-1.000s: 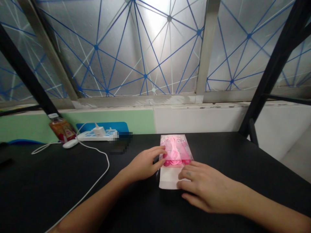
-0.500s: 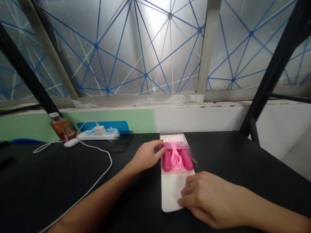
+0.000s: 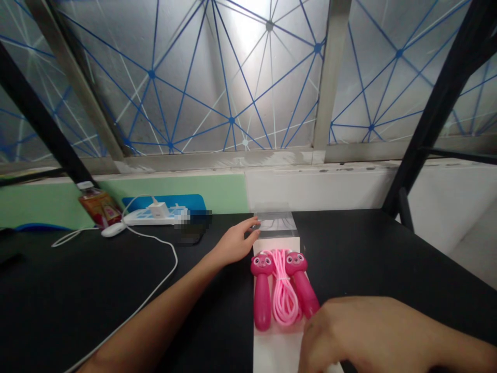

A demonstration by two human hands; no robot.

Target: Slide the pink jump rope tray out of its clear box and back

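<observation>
A pink jump rope (image 3: 285, 290) lies on a white backing card (image 3: 274, 352), its cord coiled between two dark pink handles with animal faces. The card's far end still sits at the mouth of a clear plastic sleeve (image 3: 276, 224). My left hand (image 3: 235, 242) grips the sleeve's left edge with thumb and fingertips. At the near right, my right hand (image 3: 349, 331) is closed on the card's right edge, covering the tip of the right handle. Its fingertips are mostly hidden under the hand.
On the black table (image 3: 217, 321), a white power strip (image 3: 155, 215) with a plugged-in charger and a long white cable stand at the back left. A bottle (image 3: 100, 206) leans there too, near a dark phone-like object (image 3: 194, 233). Black frame posts and a window wall border the table.
My right hand has pulled the card with the jump rope toward me, mostly out of the sleeve. My left hand and the sleeve have stayed nearly in place.
</observation>
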